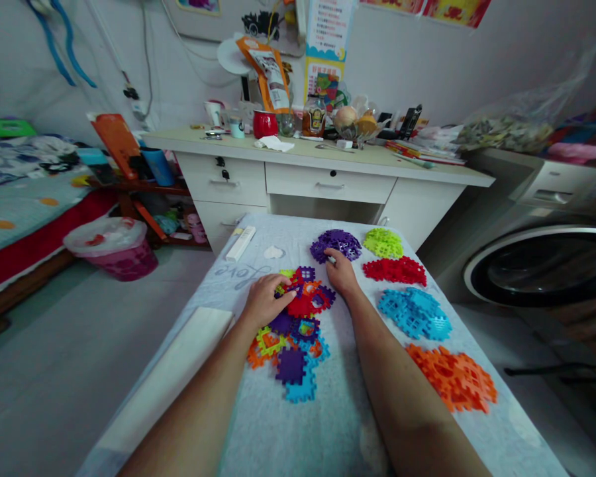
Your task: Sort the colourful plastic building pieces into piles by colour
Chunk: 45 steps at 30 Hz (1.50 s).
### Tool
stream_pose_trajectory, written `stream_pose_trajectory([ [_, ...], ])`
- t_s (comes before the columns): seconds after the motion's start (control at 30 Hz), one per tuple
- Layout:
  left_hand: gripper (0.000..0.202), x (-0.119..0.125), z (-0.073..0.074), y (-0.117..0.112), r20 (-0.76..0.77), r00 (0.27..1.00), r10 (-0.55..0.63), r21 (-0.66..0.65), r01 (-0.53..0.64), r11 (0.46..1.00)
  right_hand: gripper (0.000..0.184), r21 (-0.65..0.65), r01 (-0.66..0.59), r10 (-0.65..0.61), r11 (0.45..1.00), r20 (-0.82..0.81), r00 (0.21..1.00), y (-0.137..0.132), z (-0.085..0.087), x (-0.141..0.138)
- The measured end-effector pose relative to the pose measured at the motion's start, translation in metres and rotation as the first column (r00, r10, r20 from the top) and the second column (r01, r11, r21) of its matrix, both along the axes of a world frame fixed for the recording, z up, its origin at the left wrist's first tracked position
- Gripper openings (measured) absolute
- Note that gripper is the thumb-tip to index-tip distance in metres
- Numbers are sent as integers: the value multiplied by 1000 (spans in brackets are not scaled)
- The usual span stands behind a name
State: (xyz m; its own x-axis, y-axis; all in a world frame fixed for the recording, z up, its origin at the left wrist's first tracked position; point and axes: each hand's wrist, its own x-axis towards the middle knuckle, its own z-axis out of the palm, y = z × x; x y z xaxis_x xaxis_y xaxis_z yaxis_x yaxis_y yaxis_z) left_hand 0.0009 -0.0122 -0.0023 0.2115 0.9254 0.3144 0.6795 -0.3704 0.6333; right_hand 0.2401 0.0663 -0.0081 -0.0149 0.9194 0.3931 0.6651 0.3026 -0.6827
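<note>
Tablecloth [338, 411] lettered "Love", mixed heap of interlocking plastic tiles [291, 366] mid-table under left hand [267, 299], thumb and fingers apart; right hand [342, 273] at near edge of purple tile pile [336, 240], grip unclear; Chinese-lettered poster [330, 30] beyond.

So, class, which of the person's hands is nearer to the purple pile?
The right. The right hand is at the near edge of the purple pile; the left hand is farther off, left of it, at the mixed-colour pile.
</note>
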Motion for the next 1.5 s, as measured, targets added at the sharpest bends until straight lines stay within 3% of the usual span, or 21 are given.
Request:
stream_pose_trajectory([
  [0.2, 16, 1, 2, -2, 27, 1000, -10, 26, 9, 1000, 26, -10, -109, 108, 994, 220, 970, -9, 11, -12],
  [0.43, 14, 2, 4, -2, 18, 1000, -5, 22, 4, 1000, 19, -103, -153, 178, 983, 313, 933, -10, 6, -20],
  [0.7, 15, 1, 3, -2, 13, 1000, -12, 22, 11, 1000, 21, -136, -147, 155, 980, 49, 987, -9, 7, -17],
  [0.87, 15, 0, 1, -1, 16, 1000, -11, 18, 11, 1000, 18, -176, -78, 37, 981, -227, 973, -8, 7, -13],
  [0.93, 15, 1, 1, -1, 19, 1000, -13, 21, 13, 1000, 19, -217, -41, -57, 975, -431, 901, -6, 6, -10],
  [1.03, 14, 1, 3, -1, 20, 1000, -9, 15, 9, 1000, 26, -297, -9, -212, 955, -703, 678, -2, 5, -6],
  [1.1, 14, 1, 4, -1, 19, 1000, -6, 8, 6, 1000, 31, -313, 6, -267, 950, -800, 538, 1, 5, -3],
  [1.2, 14, 1, 4, -1, 19, 1000, -6, 6, 5, 1000, 33, -321, 24, -303, 947, -862, 406, 6, 5, -2],
  [1.33, 14, 0, 4, -2, 17, 1000, -10, 1, 10, 1000, 30, -331, 43, -327, 943, -889, 322, 10, 5, -3],
  [1.5, 14, 1, 5, -2, 14, 1000, -9, -5, 9, 1000, 31, -315, 60, -317, 947, -897, 308, 13, 3, -2],
])
